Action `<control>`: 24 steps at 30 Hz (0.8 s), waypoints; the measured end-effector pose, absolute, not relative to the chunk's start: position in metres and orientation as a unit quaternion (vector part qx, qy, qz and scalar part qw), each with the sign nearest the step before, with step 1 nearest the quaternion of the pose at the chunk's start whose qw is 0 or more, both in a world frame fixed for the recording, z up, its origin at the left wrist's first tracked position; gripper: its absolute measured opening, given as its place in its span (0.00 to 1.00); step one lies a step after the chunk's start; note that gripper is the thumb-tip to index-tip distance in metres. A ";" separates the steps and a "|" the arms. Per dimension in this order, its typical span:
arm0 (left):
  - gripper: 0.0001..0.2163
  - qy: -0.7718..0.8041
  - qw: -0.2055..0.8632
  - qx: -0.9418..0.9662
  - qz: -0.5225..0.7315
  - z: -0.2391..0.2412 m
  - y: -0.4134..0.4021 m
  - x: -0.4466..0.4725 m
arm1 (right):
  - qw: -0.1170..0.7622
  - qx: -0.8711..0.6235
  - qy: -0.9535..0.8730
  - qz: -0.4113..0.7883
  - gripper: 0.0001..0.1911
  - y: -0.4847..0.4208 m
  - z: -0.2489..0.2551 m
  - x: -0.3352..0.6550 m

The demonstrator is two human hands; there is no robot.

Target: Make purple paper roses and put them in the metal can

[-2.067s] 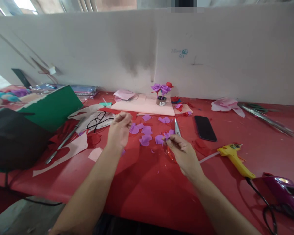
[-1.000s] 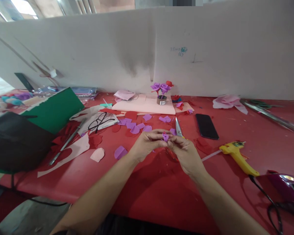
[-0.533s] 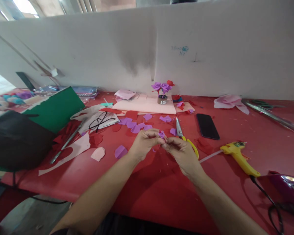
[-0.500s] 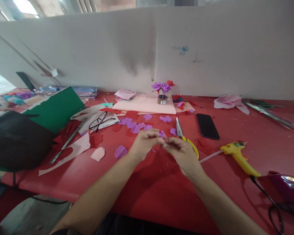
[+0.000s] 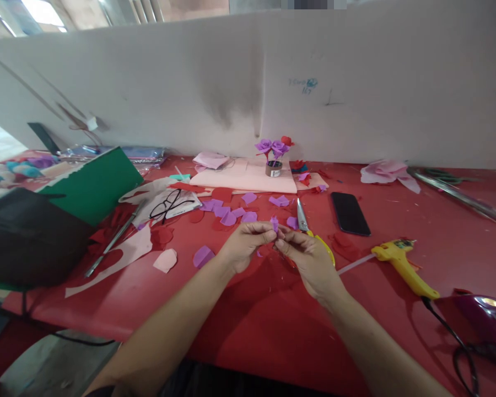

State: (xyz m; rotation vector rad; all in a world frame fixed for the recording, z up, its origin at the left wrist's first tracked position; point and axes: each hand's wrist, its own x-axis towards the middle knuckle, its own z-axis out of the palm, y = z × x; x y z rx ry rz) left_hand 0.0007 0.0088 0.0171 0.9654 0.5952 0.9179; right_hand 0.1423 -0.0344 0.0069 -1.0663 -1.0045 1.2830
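Between my two hands is a small rolled purple paper flower [image 5: 275, 223], its top poking up above the fingertips. My left hand [image 5: 247, 244] pinches it from the left, thumb against fingers. From the other side my right hand [image 5: 306, 258] closes on its lower end, which the fingers mostly hide. Yellow-handled scissors [image 5: 301, 214] lie just behind my right hand, partly covered by it. Cut purple paper petals [image 5: 228, 216] are scattered beyond my left hand, and one larger purple petal [image 5: 203, 256] lies beside my left wrist.
To the right are a black phone [image 5: 350, 213] and a yellow glue gun [image 5: 407, 267] with its cord. Finished paper roses [image 5: 273, 147] stand in a tape roll [image 5: 274, 170] at the back. Eyeglasses [image 5: 169, 207], a green board [image 5: 103, 182] and a dark bag [image 5: 28, 237] are leftward.
The purple paper flower has turned between my fingers and now stands more upright and narrower. Both hands stay in nearly the same place; the things on the table have not moved.
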 end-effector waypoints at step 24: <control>0.06 0.325 0.644 0.346 0.600 0.037 0.037 -0.036 | 0.670 -0.551 -0.356 0.347 0.10 -0.008 0.002 0.181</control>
